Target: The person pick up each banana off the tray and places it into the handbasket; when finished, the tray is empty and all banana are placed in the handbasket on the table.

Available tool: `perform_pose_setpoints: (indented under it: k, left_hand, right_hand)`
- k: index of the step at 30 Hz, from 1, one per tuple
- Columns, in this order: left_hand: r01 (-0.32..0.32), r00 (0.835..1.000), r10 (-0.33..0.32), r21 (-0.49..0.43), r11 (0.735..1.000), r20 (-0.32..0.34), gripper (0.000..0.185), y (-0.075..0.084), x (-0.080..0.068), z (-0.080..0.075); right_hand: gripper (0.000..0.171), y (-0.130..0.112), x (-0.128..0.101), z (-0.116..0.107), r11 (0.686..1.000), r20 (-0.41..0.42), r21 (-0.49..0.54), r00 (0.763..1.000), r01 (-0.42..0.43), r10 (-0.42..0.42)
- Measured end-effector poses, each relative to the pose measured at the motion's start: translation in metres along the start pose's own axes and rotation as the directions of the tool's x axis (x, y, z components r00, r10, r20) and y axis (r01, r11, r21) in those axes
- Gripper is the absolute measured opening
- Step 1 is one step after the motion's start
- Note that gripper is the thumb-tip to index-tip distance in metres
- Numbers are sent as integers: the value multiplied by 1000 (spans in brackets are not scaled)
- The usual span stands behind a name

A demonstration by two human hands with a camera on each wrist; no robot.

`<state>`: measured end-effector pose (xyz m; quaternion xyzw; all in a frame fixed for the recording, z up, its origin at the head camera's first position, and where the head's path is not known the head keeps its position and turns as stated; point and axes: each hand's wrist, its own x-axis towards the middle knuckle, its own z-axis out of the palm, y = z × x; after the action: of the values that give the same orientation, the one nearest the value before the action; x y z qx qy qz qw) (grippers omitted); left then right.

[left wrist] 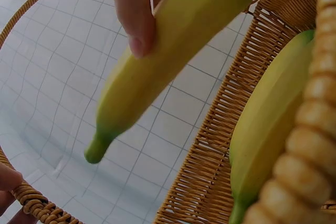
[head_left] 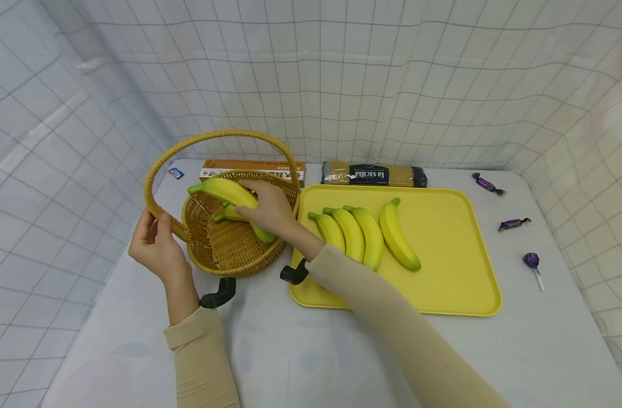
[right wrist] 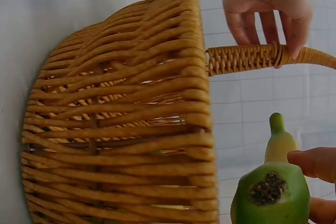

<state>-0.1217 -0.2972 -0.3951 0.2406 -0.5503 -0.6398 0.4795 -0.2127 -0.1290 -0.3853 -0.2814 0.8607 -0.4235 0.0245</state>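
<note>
Our right grip holds a banana, its fingers on the yellow skin, over the wicker basket on the left of the scene. Our left grip pinches the basket's arched handle low on its left side. Beneath the held fruit we see a second banana lying inside the basket. To the right of the basket, on the white surface, a yellow tray carries four bananas: three side by side at its left, one a little apart to their right. On the far side of the tray lies a golden packet; we read "la sicilia" on its black label. Just beyond the basket is an orange-brown box; we make out "flavor sauce" and larger Chinese characters, partly hidden. A small blue-and-red packet lies far left, its lettering too small for us to read. On the right we count two purple wrapped sweets and a purple lollipop, whose print we cannot make out.
</note>
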Motion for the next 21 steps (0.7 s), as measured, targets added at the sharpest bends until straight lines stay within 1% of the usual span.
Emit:
perform_pose_setpoints:
  k: [4, 11, 15, 21]
  left_hand:
    - [4, 1000, -4, 6, 1000, -4, 26, 0, 0, 0]
    - [0, 1000, 0, 1, 1000, 0, 25, 0, 0, 0]
    - [5, 1000, -5, 7, 1000, 3, 25, 0, -1, 1]
    - [-15, 1000, 15, 5, 1000, 4, 25, 0, -1, 0]
  right_hand:
    - [56, 2, 4, 14, 998, 28, -55, 999, -22, 23]
    - [56, 7, 6, 33, 996, 90, -92, 996, -9, 17]
    - [54, 12, 7, 42, 989, 115, -146, 992, -31, 48]
    - [53, 14, 8, 48, 978, 140, -195, 985, -76, 104]
